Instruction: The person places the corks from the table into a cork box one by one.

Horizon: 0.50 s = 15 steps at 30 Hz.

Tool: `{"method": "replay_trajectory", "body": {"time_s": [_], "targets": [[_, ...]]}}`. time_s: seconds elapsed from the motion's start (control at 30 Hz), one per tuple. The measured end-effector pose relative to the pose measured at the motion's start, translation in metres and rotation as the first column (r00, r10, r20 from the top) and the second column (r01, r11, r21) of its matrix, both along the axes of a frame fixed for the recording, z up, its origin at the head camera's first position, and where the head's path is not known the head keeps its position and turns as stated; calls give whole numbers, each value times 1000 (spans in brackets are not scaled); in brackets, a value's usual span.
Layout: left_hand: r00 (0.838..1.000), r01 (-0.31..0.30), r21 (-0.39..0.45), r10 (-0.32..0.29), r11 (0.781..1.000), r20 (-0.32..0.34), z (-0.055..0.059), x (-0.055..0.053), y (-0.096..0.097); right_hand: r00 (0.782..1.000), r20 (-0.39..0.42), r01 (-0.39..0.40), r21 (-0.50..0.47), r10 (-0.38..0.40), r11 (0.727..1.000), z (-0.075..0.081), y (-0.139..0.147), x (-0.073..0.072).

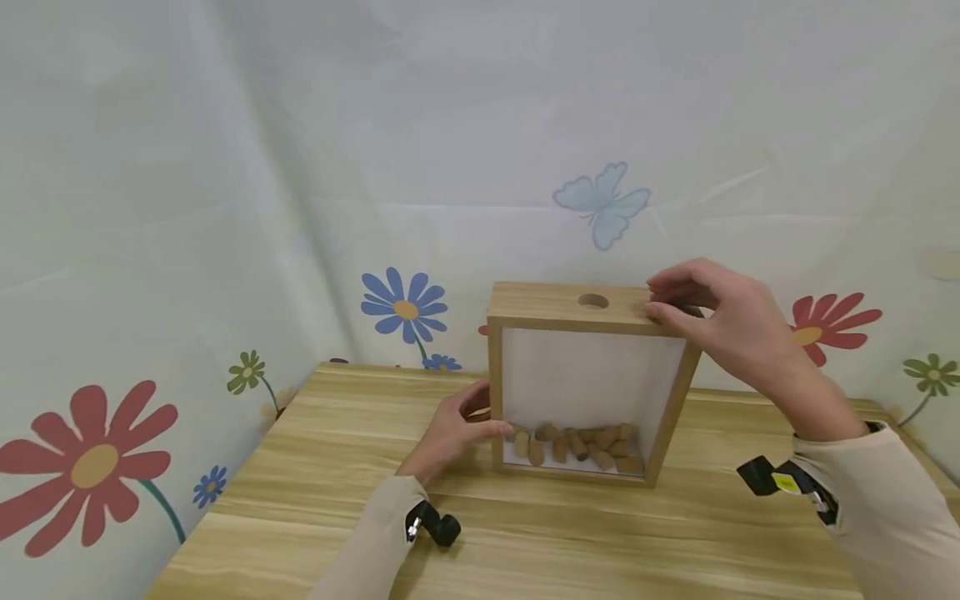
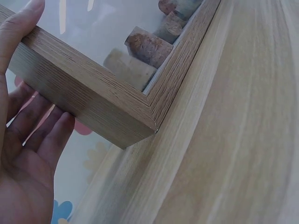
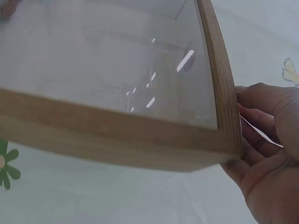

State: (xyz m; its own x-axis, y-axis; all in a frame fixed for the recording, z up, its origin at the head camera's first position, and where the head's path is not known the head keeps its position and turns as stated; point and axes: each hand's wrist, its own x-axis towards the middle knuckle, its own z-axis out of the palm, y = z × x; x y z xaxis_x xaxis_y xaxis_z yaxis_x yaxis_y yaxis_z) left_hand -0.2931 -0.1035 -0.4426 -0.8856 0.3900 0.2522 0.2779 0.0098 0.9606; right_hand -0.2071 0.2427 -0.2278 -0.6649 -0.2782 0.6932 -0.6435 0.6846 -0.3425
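Observation:
A shallow wooden display box (image 1: 592, 323) with a clear front and a round hole in its top stands upright on the table. Several corks (image 1: 577, 442) lie along its bottom inside. My left hand (image 1: 461, 425) grips the lower left side, thumb at the front edge and fingers along the side. In the left wrist view, the fingertips (image 2: 65, 119) lie against the side of the wooden frame. My right hand (image 1: 731, 321) holds the upper right corner between thumb and fingers. The right wrist view shows that hand (image 3: 273, 140) around the frame's corner.
The wood-grain table (image 1: 300, 500) extends to both sides of the box. Close behind it hangs a pale sheet (image 1: 450, 125) printed with flowers and a blue butterfly (image 1: 603, 204). Each wrist wears a black camera mount (image 1: 438, 527) over a beige sleeve (image 1: 375, 542).

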Motion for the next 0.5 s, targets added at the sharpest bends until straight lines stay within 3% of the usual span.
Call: {"method": "replay_trajectory", "body": {"time_s": [0.1, 0.27, 0.5], "targets": [[1000, -3, -22, 3, 1000, -5, 2, 1, -2, 998, -49, 37, 16, -36, 999, -3, 11, 3], [999, -15, -128, 9, 992, -51, 6, -1, -6, 993, -83, 81, 5, -80, 997, -12, 30, 6], [988, -63, -330, 13, 942, -152, 17, -2, -18, 987, -68, 144, -28, -145, 989, -31, 58, 14]]}}
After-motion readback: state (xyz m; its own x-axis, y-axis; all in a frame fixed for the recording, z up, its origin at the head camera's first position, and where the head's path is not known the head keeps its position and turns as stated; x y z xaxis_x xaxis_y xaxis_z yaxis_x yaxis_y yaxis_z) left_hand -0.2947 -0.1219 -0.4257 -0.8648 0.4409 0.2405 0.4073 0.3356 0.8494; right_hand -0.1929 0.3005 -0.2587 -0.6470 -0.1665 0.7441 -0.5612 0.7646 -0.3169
